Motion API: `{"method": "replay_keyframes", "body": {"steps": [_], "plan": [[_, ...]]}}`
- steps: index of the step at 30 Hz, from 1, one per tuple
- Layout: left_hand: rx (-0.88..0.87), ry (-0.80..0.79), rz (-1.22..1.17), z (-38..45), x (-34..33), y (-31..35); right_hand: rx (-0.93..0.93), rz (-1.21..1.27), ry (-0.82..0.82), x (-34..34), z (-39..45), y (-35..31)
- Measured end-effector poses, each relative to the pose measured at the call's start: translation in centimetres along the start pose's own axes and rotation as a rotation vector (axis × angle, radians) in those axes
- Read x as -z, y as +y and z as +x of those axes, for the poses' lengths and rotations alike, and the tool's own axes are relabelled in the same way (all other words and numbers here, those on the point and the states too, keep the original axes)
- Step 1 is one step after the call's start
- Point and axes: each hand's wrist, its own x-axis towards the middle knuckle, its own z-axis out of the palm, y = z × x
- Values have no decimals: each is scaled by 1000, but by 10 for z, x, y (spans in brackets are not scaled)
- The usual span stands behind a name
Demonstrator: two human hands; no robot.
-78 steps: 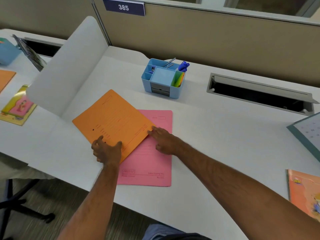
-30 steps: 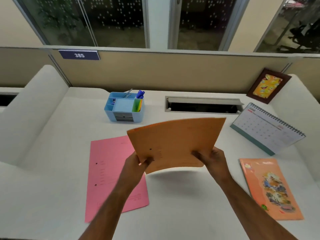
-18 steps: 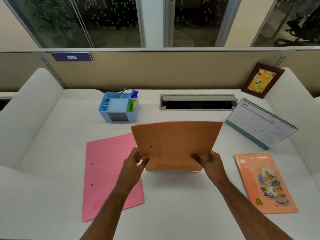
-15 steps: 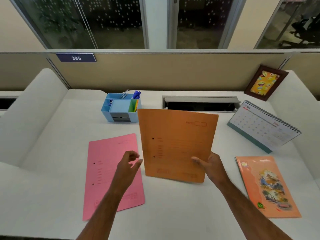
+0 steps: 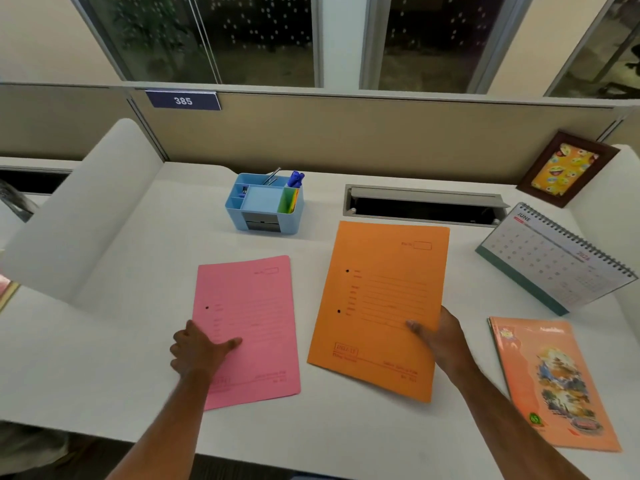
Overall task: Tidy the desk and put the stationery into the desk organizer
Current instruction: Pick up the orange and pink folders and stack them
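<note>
An orange folder point(image 5: 381, 299) lies on the white desk point(image 5: 138, 341) at centre right, and my right hand point(image 5: 437, 336) grips its right edge with the thumb on top. A pink folder point(image 5: 252, 320) lies flat to its left. My left hand point(image 5: 197, 349) rests on the pink folder's left edge, thumb spread over the cover. Behind both stands the blue desk organizer point(image 5: 265, 204), holding pens, a blue marker and coloured sticky notes.
A desk calendar point(image 5: 554, 261) stands at the right, with an orange picture book point(image 5: 554, 382) in front of it. A framed picture point(image 5: 566, 168) leans in the back right corner. An open cable tray point(image 5: 422, 206) sits behind the orange folder. White dividers flank the desk.
The orange folder, held upright in both hands, has come down onto the desk right of the pink one. My left hand let go of it and moved onto the pink folder.
</note>
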Motion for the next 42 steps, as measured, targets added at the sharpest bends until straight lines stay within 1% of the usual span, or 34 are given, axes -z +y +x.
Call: {"method": "replay_keyframes", "body": {"steps": [3, 7, 9, 12, 14, 20, 24, 27, 31, 35, 37, 42], "plan": [[68, -7, -19, 3, 2, 0, -24, -23, 12, 3, 0, 9], [68, -28, -80, 7, 12, -1, -41, -16, 23, 4, -2, 17], [29, -38, -154, 6, 18, 0, -55, -20, 25, 5, -3, 19], [-76, -54, -344, 1, 31, 0, -63, -30, 15, 6, -4, 19], [-131, -48, -422, -6, 42, 0, -65, -26, 16, 7, -5, 19], [-278, 5, -465, -28, 77, 16, -69, -30, -9, 8, -6, 16], [-363, -19, -555, -45, 99, 32, -84, -13, -21, 7, -8, 14], [-410, -69, -655, -55, 111, 42, -114, 13, -41, 9, -10, 15], [-418, -268, -851, -66, 108, 55, -144, 84, -132, 8, -13, 13], [-396, -421, -945, -77, 84, 67, -173, 173, -231, 0, -20, 0], [-398, -449, -941, -85, 73, 70, -191, 237, -287, -3, -24, -10], [-455, -445, -916, -106, 58, 76, -212, 353, -368, 0, -30, -29]]}}
